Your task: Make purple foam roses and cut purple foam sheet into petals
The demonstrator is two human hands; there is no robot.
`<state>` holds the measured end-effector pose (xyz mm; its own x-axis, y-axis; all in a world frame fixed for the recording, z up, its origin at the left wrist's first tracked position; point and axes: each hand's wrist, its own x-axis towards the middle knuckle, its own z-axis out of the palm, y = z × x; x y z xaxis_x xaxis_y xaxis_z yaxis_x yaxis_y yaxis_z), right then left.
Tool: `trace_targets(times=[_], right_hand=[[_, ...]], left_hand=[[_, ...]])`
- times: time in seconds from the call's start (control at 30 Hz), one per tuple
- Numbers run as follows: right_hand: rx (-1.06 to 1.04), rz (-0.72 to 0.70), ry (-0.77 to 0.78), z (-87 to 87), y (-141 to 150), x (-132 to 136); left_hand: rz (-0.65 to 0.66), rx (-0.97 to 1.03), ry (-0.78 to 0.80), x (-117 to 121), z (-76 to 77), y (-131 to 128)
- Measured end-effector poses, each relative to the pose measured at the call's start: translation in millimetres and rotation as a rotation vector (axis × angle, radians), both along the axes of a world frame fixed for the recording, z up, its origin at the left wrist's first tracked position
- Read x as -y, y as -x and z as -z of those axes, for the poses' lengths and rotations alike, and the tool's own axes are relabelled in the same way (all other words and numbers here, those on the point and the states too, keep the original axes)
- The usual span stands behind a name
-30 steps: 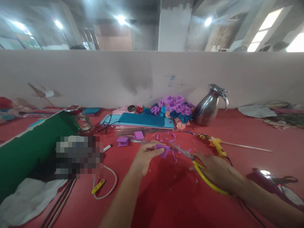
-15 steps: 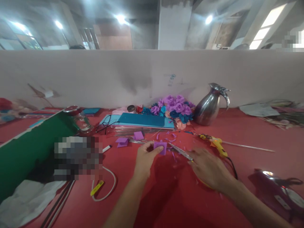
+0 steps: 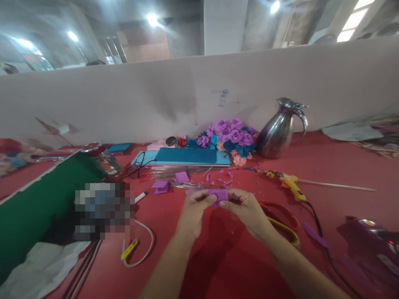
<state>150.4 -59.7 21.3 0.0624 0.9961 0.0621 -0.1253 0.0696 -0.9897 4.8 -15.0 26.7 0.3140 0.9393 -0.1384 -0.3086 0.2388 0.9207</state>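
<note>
A small folded purple paper square (image 3: 222,194) is held up between both hands above the red table. My left hand (image 3: 193,211) pinches its left side between thumb and fingers. On the right side, my right hand (image 3: 247,207) grips it the same way. Scissors with red and yellow handles (image 3: 284,227) lie beside my right wrist, their blades hidden by the hand. Two more purple squares, one folded (image 3: 161,187) and one flatter (image 3: 181,177), rest left of the hands. Purple paper scraps (image 3: 229,182) are scattered just beyond.
A yellow glue gun (image 3: 291,187) with a black cable lies on the right. Behind are paper flowers (image 3: 233,132), a steel jug (image 3: 276,133), blue sheets (image 3: 186,155) and eyeglasses (image 3: 137,164). A green board (image 3: 40,203) stands left, near a white cord (image 3: 151,238).
My right hand has let go of the scissors, which now lie on the table, and has moved left to take the purple square's right side. The view has tilted slightly.
</note>
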Motion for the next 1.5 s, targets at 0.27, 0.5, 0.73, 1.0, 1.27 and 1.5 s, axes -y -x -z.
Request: trace_targets(times=[0.27,0.5,0.73,1.0,1.27,1.5], right_hand=[[0.085,0.112,-0.091,2.6,-2,0],[-0.051,0.045,-0.005,9.9,1,-1],[-0.189,0.031,0.178,13.4,4,-3],[-0.095,0.119,0.063,16.3,2,-5],[0.325,0.152,-0.263,15.4,-2,-6],[0.277,0.176,-0.157,21.5,-1,-8]], left_hand=[[-0.015,-0.149,-0.169,2,-8.2,0],[0.017,-0.161,-0.079,1,-3.2,-2],[0.108,-0.016,0.173,-7,8.0,1],[0.092,0.174,0.559,-12,5.1,1],[0.185,0.104,0.372,-6,6.4,0],[0.172,-0.011,-0.062,2,4.7,-5]])
